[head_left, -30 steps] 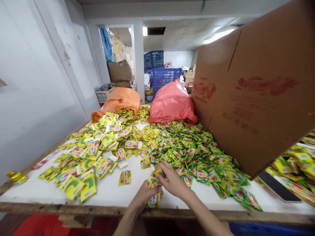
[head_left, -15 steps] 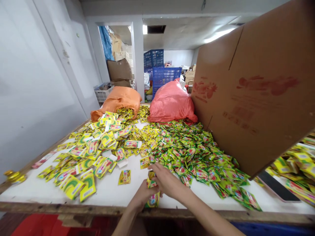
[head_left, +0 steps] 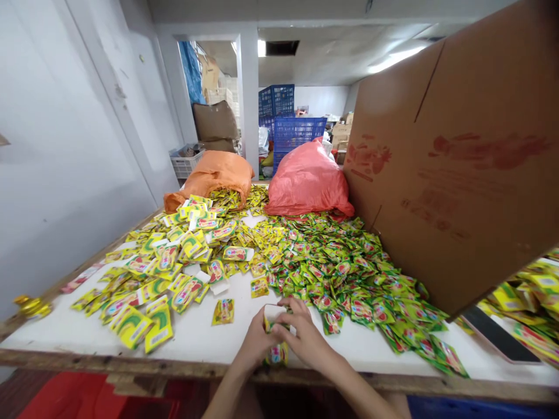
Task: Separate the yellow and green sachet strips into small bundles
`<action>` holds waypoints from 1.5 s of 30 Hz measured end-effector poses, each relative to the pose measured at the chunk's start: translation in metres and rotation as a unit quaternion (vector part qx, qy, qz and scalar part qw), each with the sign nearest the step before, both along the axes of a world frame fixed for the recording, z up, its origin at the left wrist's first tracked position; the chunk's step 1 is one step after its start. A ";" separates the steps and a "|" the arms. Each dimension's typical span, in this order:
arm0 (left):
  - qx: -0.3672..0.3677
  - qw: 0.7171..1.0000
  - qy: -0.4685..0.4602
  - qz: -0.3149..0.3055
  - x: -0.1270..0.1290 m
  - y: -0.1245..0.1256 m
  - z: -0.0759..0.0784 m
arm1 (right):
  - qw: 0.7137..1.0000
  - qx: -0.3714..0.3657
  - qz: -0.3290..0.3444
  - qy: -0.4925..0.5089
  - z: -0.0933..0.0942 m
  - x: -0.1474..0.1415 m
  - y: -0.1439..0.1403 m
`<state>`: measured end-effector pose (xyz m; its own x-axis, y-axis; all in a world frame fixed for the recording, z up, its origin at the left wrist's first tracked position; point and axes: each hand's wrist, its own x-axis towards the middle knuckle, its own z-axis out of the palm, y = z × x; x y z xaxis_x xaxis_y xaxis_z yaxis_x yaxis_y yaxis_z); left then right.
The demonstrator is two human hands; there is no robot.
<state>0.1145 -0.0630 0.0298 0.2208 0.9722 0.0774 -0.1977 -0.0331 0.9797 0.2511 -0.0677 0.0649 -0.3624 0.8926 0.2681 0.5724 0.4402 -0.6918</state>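
My left hand (head_left: 255, 343) and my right hand (head_left: 305, 337) meet at the near edge of the white table (head_left: 196, 334), both closed around a small stack of sachets (head_left: 275, 334) held upright. A big heap of green and yellow sachets (head_left: 340, 273) lies just beyond my right hand. Larger yellow sachets (head_left: 174, 262) are spread to the left. One single sachet (head_left: 223, 311) lies by itself left of my hands.
A large tilted cardboard box (head_left: 458, 163) looms at the right. An orange sack (head_left: 213, 174) and a red sack (head_left: 305, 180) lie at the table's far end. Blue crates (head_left: 297, 131) stand behind. A dark flat device (head_left: 498, 334) lies at right.
My right hand has drawn back from the green heap to the stack in my left hand. Both hands now hold the stack together, slightly nearer the table edge.
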 end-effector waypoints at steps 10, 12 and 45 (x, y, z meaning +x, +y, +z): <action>-0.036 0.999 0.018 -0.016 -0.009 -0.010 -0.002 | 0.963 -0.072 -0.076 0.248 -0.041 0.002 -0.014; -0.030 0.998 0.029 0.044 -0.012 -0.016 -0.004 | 0.960 -0.081 -0.077 0.257 -0.043 0.001 -0.014; 0.085 0.970 0.196 0.119 -0.017 -0.022 0.019 | 0.985 -0.031 -0.081 0.149 -0.019 -0.006 -0.016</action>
